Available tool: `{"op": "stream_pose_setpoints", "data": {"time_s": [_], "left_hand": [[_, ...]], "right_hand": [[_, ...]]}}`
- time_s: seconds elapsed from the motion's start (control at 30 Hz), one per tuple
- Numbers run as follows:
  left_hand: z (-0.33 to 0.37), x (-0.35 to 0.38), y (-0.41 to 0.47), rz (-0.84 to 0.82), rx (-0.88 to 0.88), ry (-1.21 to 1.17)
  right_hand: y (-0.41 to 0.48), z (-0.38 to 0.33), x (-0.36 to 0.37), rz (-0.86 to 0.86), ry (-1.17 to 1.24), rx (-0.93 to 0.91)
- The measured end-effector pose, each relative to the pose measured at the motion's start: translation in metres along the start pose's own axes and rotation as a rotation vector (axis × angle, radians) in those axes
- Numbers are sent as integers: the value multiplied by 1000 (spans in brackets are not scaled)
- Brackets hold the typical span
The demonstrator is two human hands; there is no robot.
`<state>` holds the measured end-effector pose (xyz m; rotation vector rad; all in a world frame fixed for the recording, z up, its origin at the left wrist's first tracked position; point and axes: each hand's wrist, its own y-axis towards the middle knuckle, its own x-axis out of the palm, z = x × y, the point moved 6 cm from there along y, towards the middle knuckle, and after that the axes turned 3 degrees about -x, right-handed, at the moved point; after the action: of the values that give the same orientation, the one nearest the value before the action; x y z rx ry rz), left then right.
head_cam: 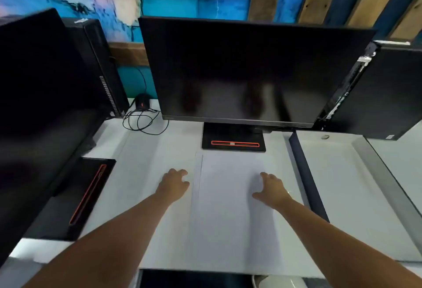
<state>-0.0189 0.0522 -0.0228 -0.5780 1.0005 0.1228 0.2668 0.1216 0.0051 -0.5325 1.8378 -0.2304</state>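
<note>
Two hands spread open and holding nothing, left hand (175,182) and right hand (271,187) at either side of one white paper sheet (228,214), flat on the desk (141,150) before the middle monitor (246,70), second monitor (34,82) left of it, left tower (100,63) and right tower (388,91) flanking it, one corded mouse (142,101) at its left.

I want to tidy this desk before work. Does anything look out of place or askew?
The thin black cable of the black mouse lies in a loose tangle left of the dark flat monitor. The white paper sheets seem to overlap slightly offset.
</note>
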Motion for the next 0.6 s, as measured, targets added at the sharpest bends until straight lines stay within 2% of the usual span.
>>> {"op": "stream_pose_setpoints", "data": {"time_s": [0.43,0.6], "left_hand": [[-6,4,-5,173,-144,-115],[4,10,-11,136,-238,-477]], "right_hand": [[13,1,-2,-5,-105,-19],[15,3,2,2,-51,-10]]}}
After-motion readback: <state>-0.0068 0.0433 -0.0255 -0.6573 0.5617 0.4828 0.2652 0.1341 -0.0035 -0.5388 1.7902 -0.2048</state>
